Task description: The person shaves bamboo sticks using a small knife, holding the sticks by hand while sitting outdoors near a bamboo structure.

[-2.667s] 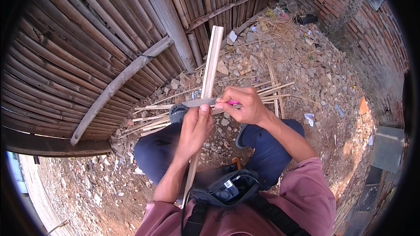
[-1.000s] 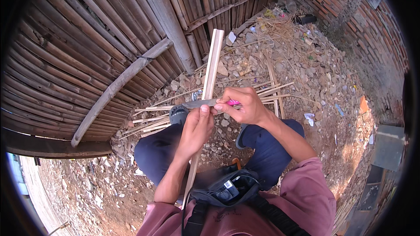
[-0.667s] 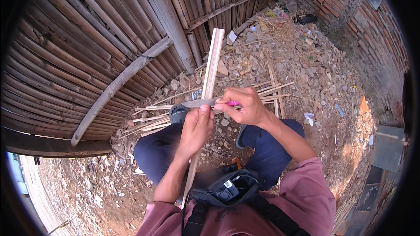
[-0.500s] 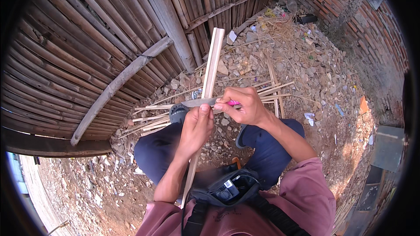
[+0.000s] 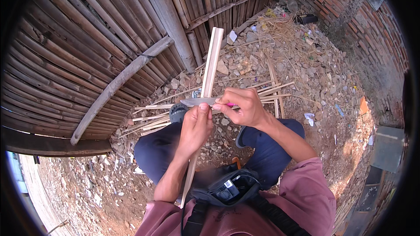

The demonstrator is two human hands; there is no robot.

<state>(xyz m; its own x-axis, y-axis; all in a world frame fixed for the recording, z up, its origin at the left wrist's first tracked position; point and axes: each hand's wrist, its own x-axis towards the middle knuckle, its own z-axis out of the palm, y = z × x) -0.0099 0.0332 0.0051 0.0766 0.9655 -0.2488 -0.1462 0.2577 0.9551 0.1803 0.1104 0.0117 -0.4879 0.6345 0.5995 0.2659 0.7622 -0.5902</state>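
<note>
A long pale strip of split bamboo (image 5: pixel 211 63) stands out ahead of me, and its lower end runs back past my left forearm. My left hand (image 5: pixel 195 126) is closed around it, thumb up against the knife blade. Across the strip lies a knife (image 5: pixel 191 102), its tip pointing left. My right hand (image 5: pixel 246 106) grips the knife close to the blade; a bit of pink handle shows by the fingers. The rest of the handle is hidden in the hand.
Several cut bamboo strips (image 5: pixel 273 88) lie on the rubble beyond my knees, with others (image 5: pixel 153 120) by my left shoe. A bamboo wall (image 5: pixel 87 57) rises at left, a brick wall (image 5: pixel 372 30) at right. An open black bag (image 5: pixel 227 185) sits at my waist.
The knife and my left thumb have shifted very slightly left, and the strip's far end has moved a little left too. Both grips are the same.
</note>
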